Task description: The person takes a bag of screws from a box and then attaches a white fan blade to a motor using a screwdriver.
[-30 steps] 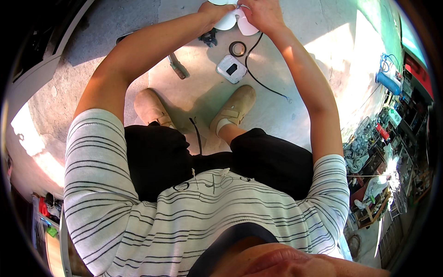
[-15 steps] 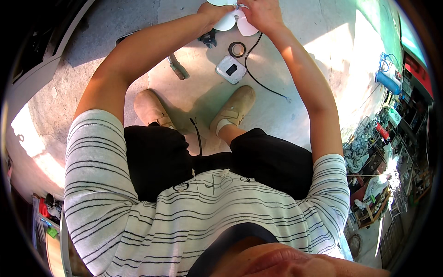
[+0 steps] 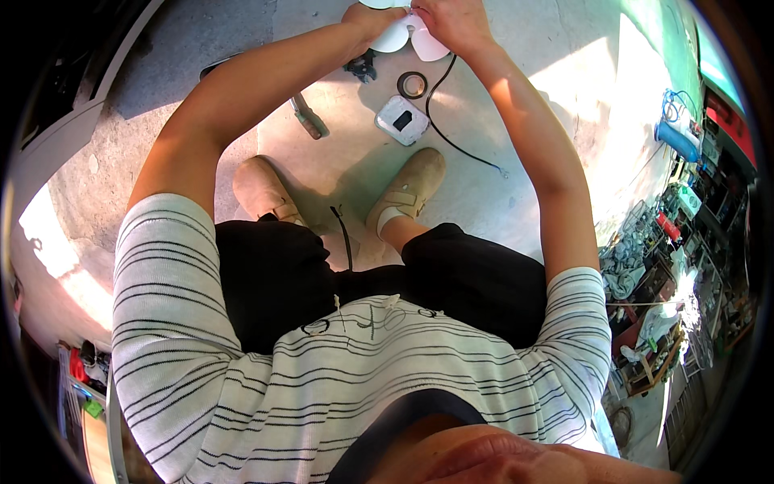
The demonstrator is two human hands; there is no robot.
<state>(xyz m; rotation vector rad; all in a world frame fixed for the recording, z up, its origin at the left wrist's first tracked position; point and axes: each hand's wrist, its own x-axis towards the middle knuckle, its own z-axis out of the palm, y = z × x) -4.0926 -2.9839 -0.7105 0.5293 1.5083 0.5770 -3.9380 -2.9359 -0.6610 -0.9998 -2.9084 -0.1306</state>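
Head view: beyond the tape roll [image 3: 402, 86], the left hand [image 3: 368, 22] pinches the white fan blade [image 3: 427, 46]; the right hand [image 3: 454, 26] curls at its centre, grip unclear. A lax pinch could drop the blade towards the roll, or a careless sweep snag the black cable [image 3: 430, 114] beside it.

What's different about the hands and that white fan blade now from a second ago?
The right hand's fingers shifted slightly leftward, covering more of the white fan blade's middle. Nothing was visibly let go. The left hand, tape roll and black cable stayed put.
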